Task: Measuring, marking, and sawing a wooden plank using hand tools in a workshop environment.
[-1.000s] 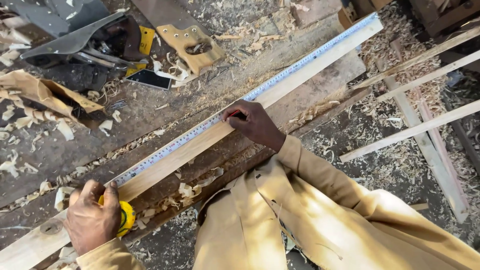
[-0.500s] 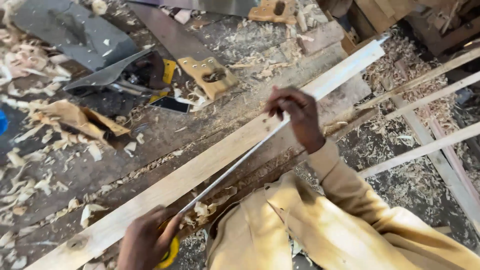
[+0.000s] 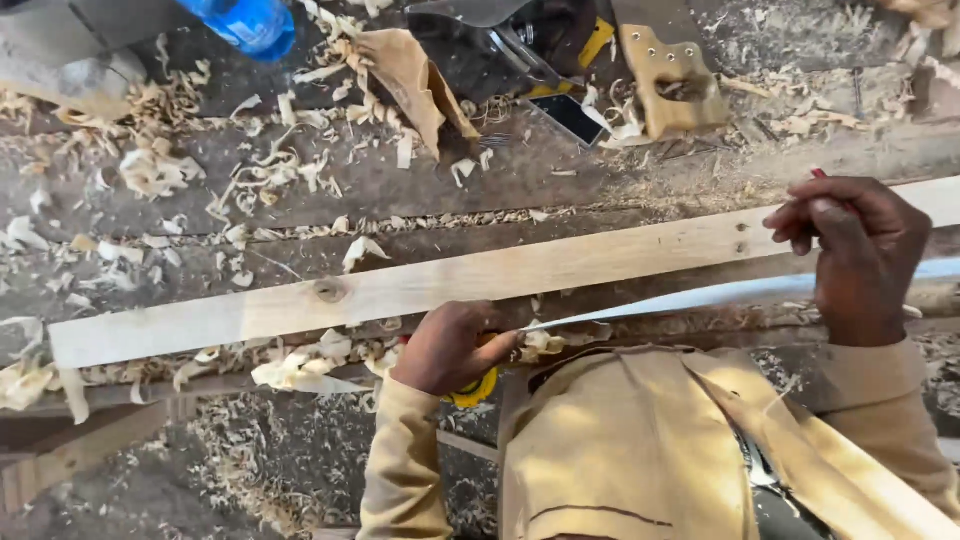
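Left hand [image 3: 447,347] nearest, fingers clenched round a yellow tape measure case [image 3: 476,388], most of the case hidden under the palm. Tape blade [image 3: 720,293] runs out from those fingers toward the right hand, pale and slightly blurred, lifted off the wood. Right hand [image 3: 852,252] further along, fingers pinched on a small red-tipped thing, likely a pencil [image 3: 818,174]; only its tip shows. Those fingertips sit over the long pale plank [image 3: 400,290], which lies just beyond both hands, crossing the bench [image 3: 400,185] from left to right, a knot in it just past the left fingers. Wood shavings [image 3: 300,365] heaped beside the left fingers and scattered beyond the plank. Farther off: a torn brown paper scrap [image 3: 410,75], a wooden hand plane [image 3: 672,75], a blue bottle [image 3: 250,22] at the far edge.
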